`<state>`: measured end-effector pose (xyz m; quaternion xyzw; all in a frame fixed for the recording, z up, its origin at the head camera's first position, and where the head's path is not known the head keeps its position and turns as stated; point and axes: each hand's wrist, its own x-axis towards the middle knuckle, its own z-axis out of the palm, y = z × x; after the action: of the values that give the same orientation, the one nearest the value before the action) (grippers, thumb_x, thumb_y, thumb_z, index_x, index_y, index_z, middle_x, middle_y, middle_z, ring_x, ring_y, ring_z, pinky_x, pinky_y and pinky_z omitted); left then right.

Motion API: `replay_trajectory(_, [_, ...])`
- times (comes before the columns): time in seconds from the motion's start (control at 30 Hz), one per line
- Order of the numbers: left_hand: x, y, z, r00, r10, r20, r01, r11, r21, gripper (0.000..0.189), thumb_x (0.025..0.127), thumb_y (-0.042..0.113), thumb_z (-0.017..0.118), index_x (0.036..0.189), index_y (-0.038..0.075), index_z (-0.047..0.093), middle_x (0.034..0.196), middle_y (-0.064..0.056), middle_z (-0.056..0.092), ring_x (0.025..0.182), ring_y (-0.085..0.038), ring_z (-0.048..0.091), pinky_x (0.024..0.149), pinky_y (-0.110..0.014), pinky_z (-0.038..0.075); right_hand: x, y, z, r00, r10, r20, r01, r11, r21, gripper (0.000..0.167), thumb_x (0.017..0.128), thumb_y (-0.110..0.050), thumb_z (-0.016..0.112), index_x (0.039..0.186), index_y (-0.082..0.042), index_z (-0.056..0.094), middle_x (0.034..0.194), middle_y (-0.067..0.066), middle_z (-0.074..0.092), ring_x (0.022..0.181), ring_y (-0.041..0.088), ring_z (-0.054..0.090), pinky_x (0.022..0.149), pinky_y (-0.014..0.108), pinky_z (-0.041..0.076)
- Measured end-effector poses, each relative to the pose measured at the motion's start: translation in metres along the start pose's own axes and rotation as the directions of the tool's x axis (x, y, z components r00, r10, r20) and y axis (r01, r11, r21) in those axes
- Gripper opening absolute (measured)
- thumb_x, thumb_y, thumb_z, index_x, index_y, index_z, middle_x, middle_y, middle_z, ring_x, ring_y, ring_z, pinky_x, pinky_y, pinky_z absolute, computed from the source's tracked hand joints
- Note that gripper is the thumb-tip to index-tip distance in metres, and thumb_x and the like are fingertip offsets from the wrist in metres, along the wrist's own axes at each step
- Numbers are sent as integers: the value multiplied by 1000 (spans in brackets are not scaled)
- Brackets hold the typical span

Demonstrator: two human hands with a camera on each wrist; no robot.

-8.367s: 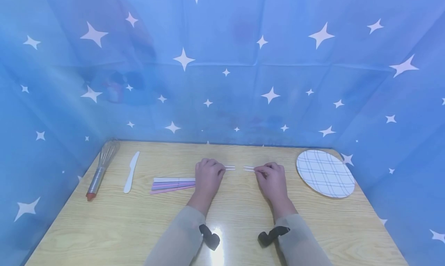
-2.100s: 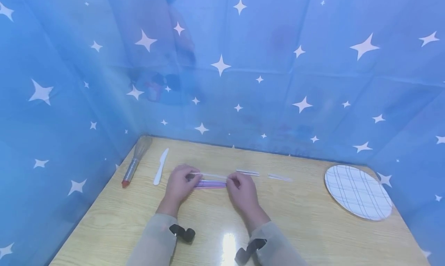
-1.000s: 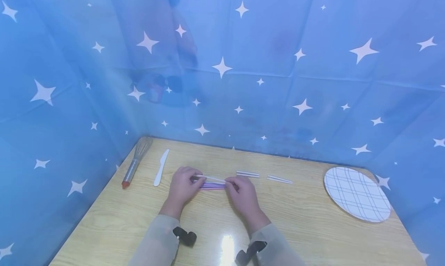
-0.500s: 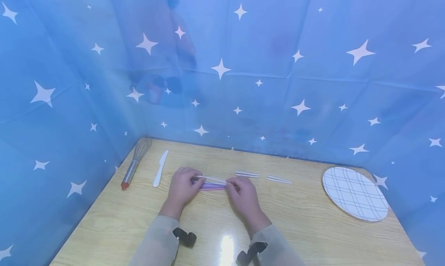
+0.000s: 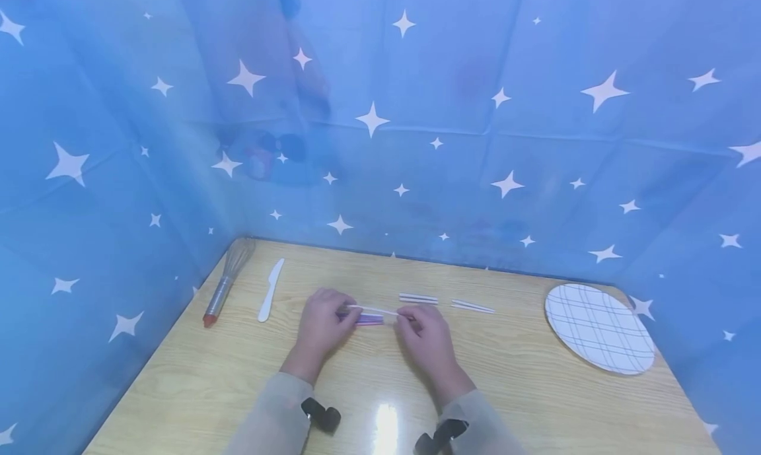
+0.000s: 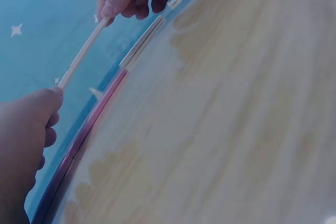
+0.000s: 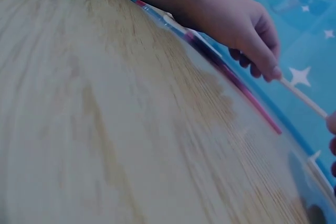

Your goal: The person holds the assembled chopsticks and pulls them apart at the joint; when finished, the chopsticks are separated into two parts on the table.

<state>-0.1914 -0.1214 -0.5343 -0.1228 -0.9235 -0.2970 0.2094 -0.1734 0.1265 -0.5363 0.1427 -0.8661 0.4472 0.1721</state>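
Both hands hold one thin white straw-like stick [image 5: 373,309] just above the table. My left hand [image 5: 324,326] pinches its left end and my right hand [image 5: 429,339] its right end, thumb against fingers. A small notch shows on the stick near the left hand in the left wrist view. Under and behind the left hand lies a bundle of purple and pink sticks [image 5: 370,320], partly hidden; the right wrist view shows a pink stick [image 7: 257,103] along the table. Beyond the right hand lie two pairs of short white pieces [image 5: 419,302], the right pair [image 5: 472,308] narrowing leftward.
A whisk [image 5: 224,283] with a red handle end lies at the table's left edge, beside a white knife [image 5: 271,290]. At the right sits a white plate [image 5: 599,329] with crossing lines. A blue star-patterned curtain [image 5: 440,197] encloses the table's back and sides.
Earlier both hands held short white pieces right of the bundle; these now lie on the table. The hands then went to the bundle and now hold one stick, shifted slightly right and nearer.
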Motion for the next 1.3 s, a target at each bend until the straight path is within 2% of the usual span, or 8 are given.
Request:
replay_trajectory(0.13, [-3,12,7,1000,0,20,0,1000,-1,15,92,37,80,95,23,78,98,9,76,96,-15,64,92,-38,52,-4,4,-8,1000,-5,21,6,1000,-27,14,97,-21,80,111,-20,82,101,-14,67,97,9,61,86,39,57])
replay_trajectory(0.3, [-7,31,16,996,70,55,-68,997,-28,14,96,36,78,101,24,81,100,10,75,96,-13,64,91,-37,53,-8,11,-17,998,-8,56,10,999,-37,13,97,-22,81,110,-23,82,96,-20,63,94,5,57,83,34,55])
replay_trajectory(0.57, [-13,48,24,985,154,83,-150,988,-44,11,99,33,75,103,24,81,103,11,75,99,-12,63,94,-37,53,-16,26,-35,992,-116,44,119,990,-76,10,96,-20,81,106,-22,81,99,-17,68,99,9,60,87,40,55])
replay_trajectory(0.77, [-18,56,30,971,224,79,-221,974,-54,10,99,31,75,101,23,80,97,12,74,93,-10,61,88,-33,53,-21,32,-47,985,-170,39,173,978,-113,10,94,-17,83,103,-20,82,97,-16,69,100,10,61,89,39,55])
replay_trajectory(0.87, [-20,62,29,973,214,89,-208,975,-75,8,98,29,75,99,22,80,95,13,72,92,-8,59,86,-31,53,-23,32,-51,983,-179,42,183,978,-103,11,92,-14,85,102,-19,81,96,-17,69,99,9,60,87,37,55])
replay_trajectory(1.0, [-21,66,28,973,202,114,-190,976,-109,8,99,27,75,99,21,79,95,13,71,92,-8,59,86,-30,53,-24,30,-53,988,-134,78,139,988,-66,11,92,-14,85,101,-19,80,96,-19,68,97,7,61,87,35,56])
replay_trajectory(1.13, [-22,66,30,966,225,131,-207,968,-139,6,98,24,74,98,20,79,95,12,71,91,-8,61,85,-30,55,-25,28,-54,989,-98,112,102,994,-36,11,93,-15,84,102,-20,79,96,-19,68,94,5,63,86,34,58])
replay_trajectory(1.3, [-22,66,32,959,235,156,-215,967,-133,7,100,25,74,101,20,79,95,11,71,89,-7,61,84,-30,55,-25,28,-54,987,-104,119,108,994,-29,11,93,-15,84,101,-20,80,95,-20,68,91,4,64,84,32,59])
